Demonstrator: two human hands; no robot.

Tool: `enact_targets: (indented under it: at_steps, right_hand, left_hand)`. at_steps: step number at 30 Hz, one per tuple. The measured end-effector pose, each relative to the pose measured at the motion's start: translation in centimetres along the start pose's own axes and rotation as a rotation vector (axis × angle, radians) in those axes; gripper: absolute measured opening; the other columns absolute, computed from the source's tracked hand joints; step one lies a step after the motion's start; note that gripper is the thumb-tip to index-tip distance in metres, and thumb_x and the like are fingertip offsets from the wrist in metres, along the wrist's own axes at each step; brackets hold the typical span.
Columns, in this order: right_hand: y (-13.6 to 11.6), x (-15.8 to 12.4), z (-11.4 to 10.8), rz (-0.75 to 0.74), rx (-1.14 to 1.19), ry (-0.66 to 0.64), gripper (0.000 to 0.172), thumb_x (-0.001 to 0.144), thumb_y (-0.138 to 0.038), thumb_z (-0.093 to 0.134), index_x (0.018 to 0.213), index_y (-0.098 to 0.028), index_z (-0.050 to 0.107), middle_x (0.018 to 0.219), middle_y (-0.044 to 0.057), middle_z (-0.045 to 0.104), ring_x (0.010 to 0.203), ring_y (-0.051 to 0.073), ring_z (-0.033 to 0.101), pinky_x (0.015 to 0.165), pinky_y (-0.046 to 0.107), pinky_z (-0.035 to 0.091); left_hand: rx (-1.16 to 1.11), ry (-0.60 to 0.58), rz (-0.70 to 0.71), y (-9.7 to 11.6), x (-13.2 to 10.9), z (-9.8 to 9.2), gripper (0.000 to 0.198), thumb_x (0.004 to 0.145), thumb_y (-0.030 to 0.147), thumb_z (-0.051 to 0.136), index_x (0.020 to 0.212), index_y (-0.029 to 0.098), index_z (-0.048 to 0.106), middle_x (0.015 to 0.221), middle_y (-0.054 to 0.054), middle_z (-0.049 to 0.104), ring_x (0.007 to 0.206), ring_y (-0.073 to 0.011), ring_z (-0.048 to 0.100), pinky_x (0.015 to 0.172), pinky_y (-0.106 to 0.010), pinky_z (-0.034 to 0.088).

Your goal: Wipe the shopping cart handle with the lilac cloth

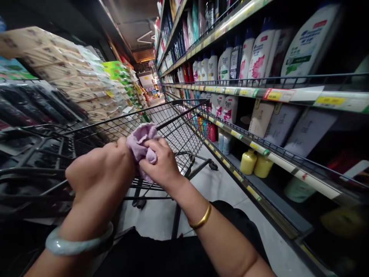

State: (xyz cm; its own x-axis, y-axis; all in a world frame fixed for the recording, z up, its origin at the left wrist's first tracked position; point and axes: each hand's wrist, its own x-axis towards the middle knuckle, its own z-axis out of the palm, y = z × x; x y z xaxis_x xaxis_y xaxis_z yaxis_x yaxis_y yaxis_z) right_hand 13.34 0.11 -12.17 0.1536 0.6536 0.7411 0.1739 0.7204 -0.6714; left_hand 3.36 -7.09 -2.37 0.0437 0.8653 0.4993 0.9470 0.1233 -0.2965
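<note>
A crumpled lilac cloth [141,140] is gathered between my two hands, above the near part of a black wire shopping cart [184,127]. My right hand [161,163] pinches the cloth from the right, thumb and fingers closed on it. From the left, my left hand [100,165] meets the same cloth, its back turned to me and its fingers curled away, so the fingertips are hidden. A pale green bangle [77,242] circles the left wrist and a gold bracelet [201,217] the right.
Shelves [248,90] of shampoo bottles [261,54] run along the right, with yellow jars [248,161] low down. Stacked packs [75,73] rise on the left beyond the cart. The tiled floor [230,192] shows between cart and shelves; the aisle continues ahead.
</note>
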Motion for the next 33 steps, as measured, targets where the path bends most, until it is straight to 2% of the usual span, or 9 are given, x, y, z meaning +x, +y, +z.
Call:
enact_targets:
  at_steps: [2,6,8,10,15,20,22,29,33]
  right_hand:
    - [0.4,-0.2,0.1,-0.002,-0.073,0.017,0.03,0.077,-0.014,0.07,0.105,-0.024,0.07,0.11,0.005,0.061,0.102,0.021,0.063,0.095,0.034,0.056]
    - [5.0,-0.2,-1.1,0.31,-0.202,0.171,0.019,0.076,-0.011,0.068,0.092,-0.02,0.068,0.103,0.007,0.06,0.089,0.02,0.06,0.087,0.034,0.054]
    - [6.0,-0.1,-1.4,0.42,-0.192,0.219,0.019,0.074,-0.01,0.067,0.09,-0.02,0.067,0.097,0.004,0.059,0.083,0.018,0.058,0.083,0.031,0.054]
    - [4.9,-0.1,-1.0,0.379,-0.141,0.229,0.022,0.074,-0.01,0.066,0.094,-0.021,0.068,0.097,0.003,0.059,0.082,0.017,0.058,0.083,0.03,0.053]
    - [1.6,-0.9,0.4,0.091,-0.082,0.103,0.028,0.076,-0.013,0.067,0.101,-0.024,0.07,0.105,0.004,0.062,0.094,0.019,0.063,0.09,0.03,0.054]
    - [6.1,-1.4,-0.6,0.38,-0.249,0.101,0.018,0.075,-0.013,0.068,0.092,-0.02,0.069,0.098,0.005,0.061,0.085,0.019,0.06,0.082,0.031,0.052]
    - [6.6,-1.4,-0.9,0.441,-0.247,0.108,0.019,0.074,-0.013,0.068,0.091,-0.021,0.069,0.095,0.004,0.061,0.083,0.018,0.06,0.082,0.03,0.052]
    - [0.7,-1.9,0.9,0.078,-0.107,0.03,0.023,0.077,-0.016,0.068,0.098,-0.025,0.07,0.102,0.003,0.062,0.092,0.019,0.063,0.089,0.03,0.055]
    - [3.0,-2.4,0.6,0.206,-0.268,-0.034,0.022,0.075,-0.017,0.069,0.096,-0.023,0.069,0.101,0.005,0.061,0.088,0.021,0.062,0.083,0.032,0.055]
  left_hand:
    - [0.161,0.042,0.027,-0.1,-0.2,0.0,0.052,0.102,0.033,0.012,0.091,0.019,0.061,0.076,-0.016,0.065,0.072,-0.0344,0.065,0.06,-0.037,0.035]
    - [0.238,0.093,0.042,0.1,-0.4,-0.1,0.056,0.105,0.044,0.013,0.089,0.021,0.061,0.071,-0.012,0.065,0.064,-0.03,0.064,0.056,-0.034,0.029]
    - [0.231,0.095,0.027,0.3,-0.3,-0.1,0.058,0.105,0.043,0.01,0.085,0.021,0.061,0.07,-0.012,0.065,0.063,-0.0303,0.064,0.055,-0.034,0.03]
    - [0.236,0.092,0.021,0.4,-0.2,-0.1,0.058,0.105,0.043,0.009,0.084,0.022,0.059,0.07,-0.011,0.065,0.063,-0.0304,0.064,0.055,-0.034,0.031]
    - [0.254,0.111,0.04,0.5,-0.1,0.0,0.056,0.105,0.041,0.01,0.087,0.021,0.059,0.071,-0.012,0.064,0.066,-0.0319,0.066,0.054,-0.035,0.032]
    - [0.222,0.101,0.04,0.3,0.0,-0.2,0.058,0.106,0.042,0.009,0.088,0.02,0.06,0.073,-0.012,0.065,0.069,-0.0338,0.069,0.053,-0.035,0.034]
    - [0.224,0.088,0.032,0.3,0.1,-0.2,0.059,0.106,0.042,0.008,0.09,0.02,0.06,0.075,-0.012,0.065,0.071,-0.0346,0.07,0.053,-0.035,0.035]
    - [0.205,0.068,0.029,0.3,0.2,-0.2,0.059,0.105,0.04,0.011,0.092,0.018,0.064,0.078,-0.016,0.069,0.072,-0.0356,0.07,0.055,-0.036,0.034]
    - [0.179,0.059,0.027,0.3,0.3,-0.1,0.062,0.105,0.04,0.009,0.094,0.017,0.066,0.078,-0.016,0.069,0.074,-0.0373,0.07,0.056,-0.036,0.037]
